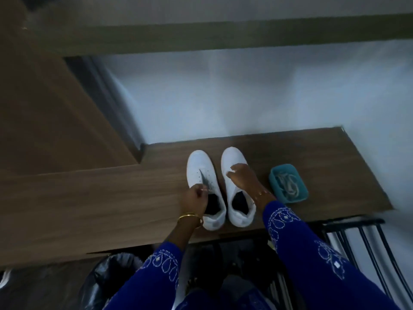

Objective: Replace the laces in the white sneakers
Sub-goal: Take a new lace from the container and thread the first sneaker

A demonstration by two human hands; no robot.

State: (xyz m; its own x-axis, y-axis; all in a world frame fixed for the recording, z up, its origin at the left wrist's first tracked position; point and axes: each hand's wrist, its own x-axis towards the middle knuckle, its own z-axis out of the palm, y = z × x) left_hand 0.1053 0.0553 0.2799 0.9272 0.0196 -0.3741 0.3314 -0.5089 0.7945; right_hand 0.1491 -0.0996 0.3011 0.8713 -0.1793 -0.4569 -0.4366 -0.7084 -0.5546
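Two white sneakers stand side by side on a wooden desk (111, 198), toes pointing away from me. The left sneaker (201, 166) shows bare eyelets and an open tongue gap, with no lace in sight. My left hand (195, 198) has its fingers curled at that sneaker's left collar edge, gripping it. My right hand (243, 176) lies over the middle of the right sneaker (233, 156), fingers relaxed, hiding its eyelets. To the right of the shoes, a teal tray (273, 175) holds a loose bundle of pale laces (288, 182).
A white wall rises behind the desk, with a wooden shelf above. A tall wooden panel (44, 108) stands at the left. Below the desk edge are a black bin bag (111, 276) and a dark metal rack (362, 242) at the right.
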